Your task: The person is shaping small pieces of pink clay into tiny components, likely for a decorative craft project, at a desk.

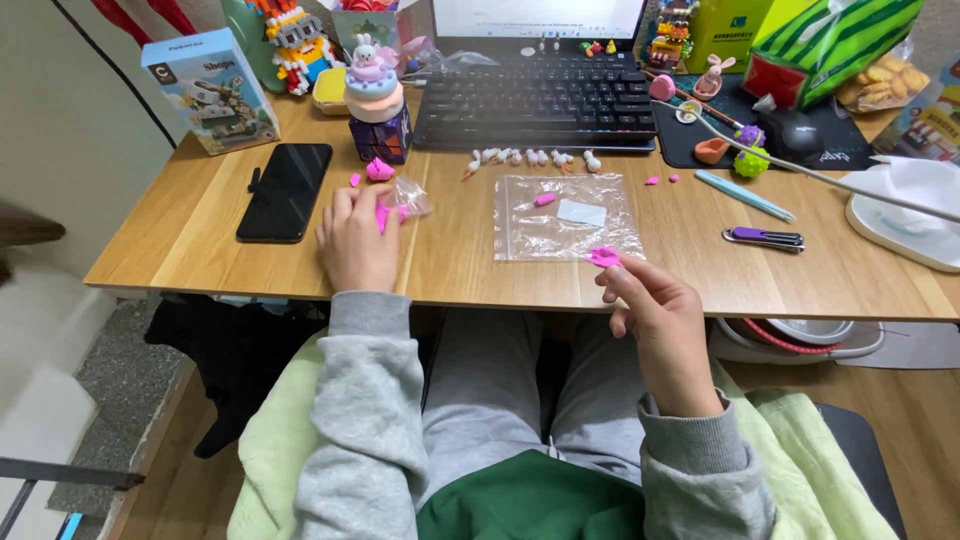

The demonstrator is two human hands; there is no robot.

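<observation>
Wooden desk (200, 230) fills mid-frame; your right hand (660, 320) pinches a pink clay piece (604, 257) by the plastic sheet (565, 215), your left hand (357, 240) closes on a clay bag (405, 200) centre-left, so shaping seems underway, needing light pressure.

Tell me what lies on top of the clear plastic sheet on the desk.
On the clear plastic sheet lie a small pink clay piece and a white rectangular piece. The right hand holds a pink clay bit over its near edge, hiding that spot.
</observation>
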